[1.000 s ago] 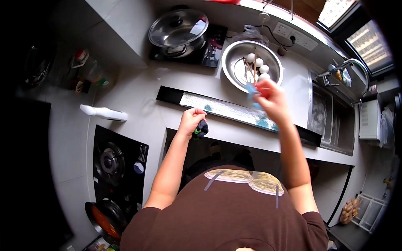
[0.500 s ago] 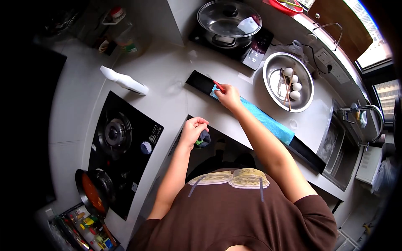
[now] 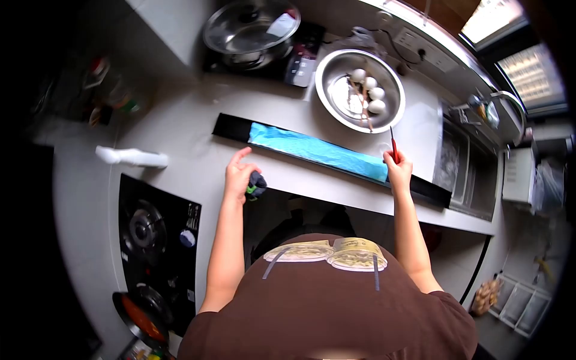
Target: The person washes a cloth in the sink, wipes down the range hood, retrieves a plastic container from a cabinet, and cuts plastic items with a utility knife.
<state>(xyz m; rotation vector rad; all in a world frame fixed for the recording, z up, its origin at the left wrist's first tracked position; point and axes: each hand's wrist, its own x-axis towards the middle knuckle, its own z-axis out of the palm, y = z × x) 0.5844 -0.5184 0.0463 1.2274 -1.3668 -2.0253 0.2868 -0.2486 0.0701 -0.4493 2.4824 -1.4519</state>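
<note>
A long black strip-shaped panel [image 3: 234,127] lies along the counter's front, with a bright blue sheet [image 3: 318,153] over its middle. My right hand [image 3: 397,168] is closed around a thin red tool [image 3: 394,150], its dark tip pointing up, by the sheet's right end. Near the panel's left part, my left hand [image 3: 239,174] has its index finger stretched out while its lower fingers curl round a dark grey cloth [image 3: 257,185] with a green patch. Whether the left fingertips touch the panel, I cannot tell.
Behind the panel stands a steel bowl [image 3: 324,99] with several white eggs and sticks. A lidded pot [image 3: 249,36] is at the back left, a white bottle [image 3: 132,157] left, a gas hob [image 3: 159,240] lower left, a sink [image 3: 471,180] right.
My right hand has moved from the sheet's left end to its right end with the red tool. The index finger of my left hand is now extended. The camera view has shifted.
</note>
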